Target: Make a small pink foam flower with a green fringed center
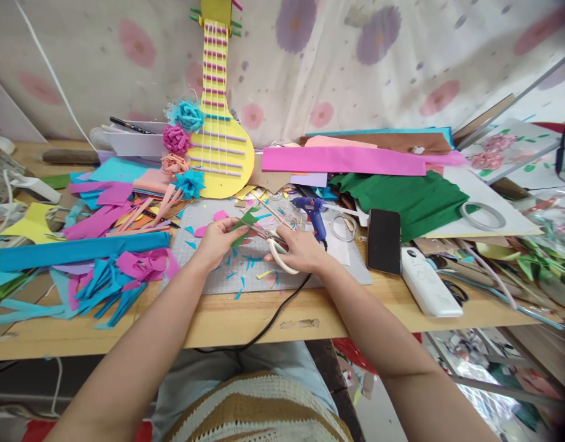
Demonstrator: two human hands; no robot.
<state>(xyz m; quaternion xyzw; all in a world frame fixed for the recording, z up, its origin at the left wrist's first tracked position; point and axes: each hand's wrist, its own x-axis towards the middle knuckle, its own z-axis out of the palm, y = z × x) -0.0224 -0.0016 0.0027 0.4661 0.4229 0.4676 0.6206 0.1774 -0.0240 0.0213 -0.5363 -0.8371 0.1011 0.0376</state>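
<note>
My left hand (217, 243) pinches a small piece of green crepe paper (248, 221) above the grey cutting mat (213, 283). White-handled scissors (282, 256) are in my right hand (304, 248), with fingers closed around the handles. Their blades point left and meet the green paper. Little scraps of blue, yellow and pink paper lie on the mat under and around both hands. Just behind my right hand rests a purple glue gun (314, 215), its black cord running down past the mat.
A yellow paper guitar (222, 153) with paper flowers leans at the back. Coloured paper strips (102, 270) crowd the left. To the right are green crepe paper (406, 199), a phone (384, 241), a white power bank (430, 283) and a tape ring (483, 216).
</note>
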